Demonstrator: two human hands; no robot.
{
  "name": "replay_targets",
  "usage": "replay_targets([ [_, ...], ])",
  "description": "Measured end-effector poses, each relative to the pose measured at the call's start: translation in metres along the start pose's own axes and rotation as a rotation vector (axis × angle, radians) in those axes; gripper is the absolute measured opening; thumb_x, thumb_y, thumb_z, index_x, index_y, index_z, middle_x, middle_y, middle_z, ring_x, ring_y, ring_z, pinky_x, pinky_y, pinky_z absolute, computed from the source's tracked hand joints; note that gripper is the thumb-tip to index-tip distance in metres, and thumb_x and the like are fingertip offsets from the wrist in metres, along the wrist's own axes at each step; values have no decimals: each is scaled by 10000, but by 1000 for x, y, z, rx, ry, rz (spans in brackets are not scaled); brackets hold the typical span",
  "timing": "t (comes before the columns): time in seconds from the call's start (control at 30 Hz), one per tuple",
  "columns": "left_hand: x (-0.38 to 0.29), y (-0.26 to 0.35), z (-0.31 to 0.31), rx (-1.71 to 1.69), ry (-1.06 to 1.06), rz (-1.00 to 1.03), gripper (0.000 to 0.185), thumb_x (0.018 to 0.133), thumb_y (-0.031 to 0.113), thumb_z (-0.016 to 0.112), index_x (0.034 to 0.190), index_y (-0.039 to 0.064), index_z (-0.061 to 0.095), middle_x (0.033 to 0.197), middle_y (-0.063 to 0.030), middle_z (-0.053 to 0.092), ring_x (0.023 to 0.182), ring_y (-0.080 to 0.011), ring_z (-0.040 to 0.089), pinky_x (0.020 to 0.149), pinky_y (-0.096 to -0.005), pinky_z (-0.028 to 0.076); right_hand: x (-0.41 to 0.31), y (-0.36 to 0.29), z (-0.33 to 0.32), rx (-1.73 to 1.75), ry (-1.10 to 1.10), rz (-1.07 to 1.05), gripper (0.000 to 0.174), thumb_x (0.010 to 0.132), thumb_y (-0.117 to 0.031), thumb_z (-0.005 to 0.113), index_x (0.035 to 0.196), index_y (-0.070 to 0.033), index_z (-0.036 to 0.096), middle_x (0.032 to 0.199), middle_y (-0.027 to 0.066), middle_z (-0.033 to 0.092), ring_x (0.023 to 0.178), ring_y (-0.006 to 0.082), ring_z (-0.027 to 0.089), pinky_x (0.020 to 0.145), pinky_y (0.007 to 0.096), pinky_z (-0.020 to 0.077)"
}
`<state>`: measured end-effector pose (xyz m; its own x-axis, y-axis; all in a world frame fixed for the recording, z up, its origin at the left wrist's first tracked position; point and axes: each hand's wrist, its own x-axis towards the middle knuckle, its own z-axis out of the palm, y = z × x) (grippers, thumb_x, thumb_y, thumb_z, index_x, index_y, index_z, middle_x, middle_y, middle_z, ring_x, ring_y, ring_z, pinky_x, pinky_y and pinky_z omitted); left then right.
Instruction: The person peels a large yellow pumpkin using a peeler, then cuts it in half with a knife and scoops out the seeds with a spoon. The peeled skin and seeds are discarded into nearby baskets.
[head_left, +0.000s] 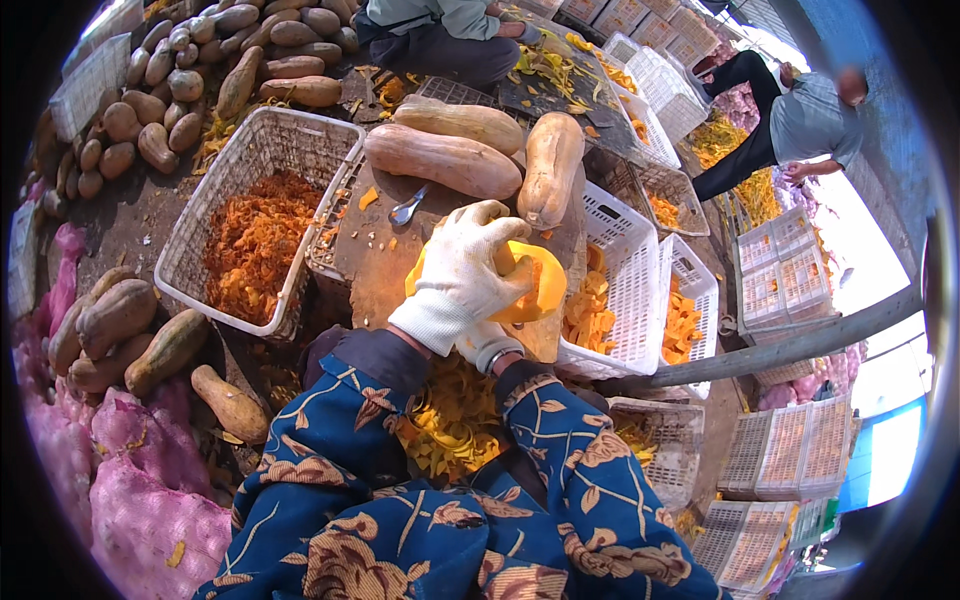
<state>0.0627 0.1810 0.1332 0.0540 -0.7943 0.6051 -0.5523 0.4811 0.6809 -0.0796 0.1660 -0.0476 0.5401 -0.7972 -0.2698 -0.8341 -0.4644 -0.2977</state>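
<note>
My left hand, in a white knit glove, is curled over peeled orange pumpkin above a wooden board. Between its thumb and fingers shows orange flesh. Below and partly behind it is my right hand, also gloved; its fingers are hidden, so its grip does not show. A metal spoon lies on the board beyond my left hand. Two long unpeeled pumpkins lie side by side at the board's far edge, and another unpeeled pumpkin rests at their right.
A crate of orange pulp stands at the left. At the right, a white crate holds pumpkin slices. Peelings lie between my legs. Whole pumpkins are piled at far left. One person sits ahead; another is at right.
</note>
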Motion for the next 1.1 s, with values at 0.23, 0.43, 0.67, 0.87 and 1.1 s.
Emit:
replay_targets([
  [0.23, 2, -3, -7, -75, -38, -84, 400, 685, 178, 768, 1075, 121, 696, 1176, -129, 602, 1106, -305, 577, 957, -383, 485, -15, 9, -41, 108, -28, 217, 494, 848, -261, 632, 1271, -39, 506, 1144, 255, 633, 1065, 425, 600, 925, 442, 493],
  [0.43, -10, -6, -20, -169, 72, 29, 483, 705, 54, 733, 1177, 41, 631, 1185, -128, 591, 1094, -269, 601, 946, -348, 485, -43, 13, -64, 249, 86, 204, 435, 888, -239, 634, 1240, -24, 496, 1015, 280, 660, 995, 449, 622, 862, 471, 508],
  [0.67, -16, -29, -40, -211, 114, -53, 483, 722, -4, 671, 1200, -13, 598, 1199, -140, 600, 1167, -259, 572, 1022, -361, 431, -103, 43, -102, 621, 465, 212, 447, 838, -160, 725, 1214, 8, 550, 823, 93, 651, 733, 129, 605, 675, 288, 505],
  [0.87, -27, -50, -56, -351, 201, -167, 475, 787, 161, 648, 1217, -31, 589, 1230, -145, 597, 1223, -263, 525, 1075, -390, 363, -82, 136, -134, 467, 727, 385, 526, 873, -252, 631, 1322, -31, 472, 951, 232, 679, 902, 415, 652, 791, 457, 511],
  [1.1, -33, -76, -71, -483, 298, -176, 559, 843, 309, 649, 1264, -46, 553, 1255, -189, 588, 1185, -303, 571, 1044, -414, 416, -3, 203, -119, 86, 548, 571, 503, 881, -251, 620, 1338, -100, 477, 1038, 245, 655, 991, 429, 632, 873, 485, 495],
])
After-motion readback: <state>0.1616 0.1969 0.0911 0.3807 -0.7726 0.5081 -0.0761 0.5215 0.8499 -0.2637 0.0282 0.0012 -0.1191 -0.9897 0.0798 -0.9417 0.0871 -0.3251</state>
